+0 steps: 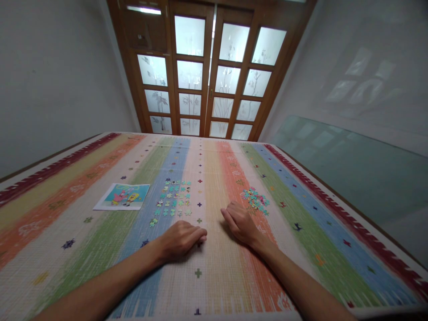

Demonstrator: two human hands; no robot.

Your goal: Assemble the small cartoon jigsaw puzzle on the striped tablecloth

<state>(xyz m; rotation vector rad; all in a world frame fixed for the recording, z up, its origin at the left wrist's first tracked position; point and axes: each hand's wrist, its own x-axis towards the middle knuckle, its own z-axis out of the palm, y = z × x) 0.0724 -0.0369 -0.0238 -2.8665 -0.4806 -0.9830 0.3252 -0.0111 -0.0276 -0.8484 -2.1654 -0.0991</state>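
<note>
Forearms [113, 269], two, bare, over striped cloth [220, 276]. Left hand [183, 238], curled closed, just short of the laid-out pieces [173, 203]; right hand [240, 220], likewise curled, with the heap [256, 199] just beyond (whether either hand hides a piece, cannot tell). Picture [129, 196], printed, flat, left of the rows. Progress, as judged: many pieces set out in spaced rows; heap left unspread; joins, none evident, pieces too small for certainty.
</note>
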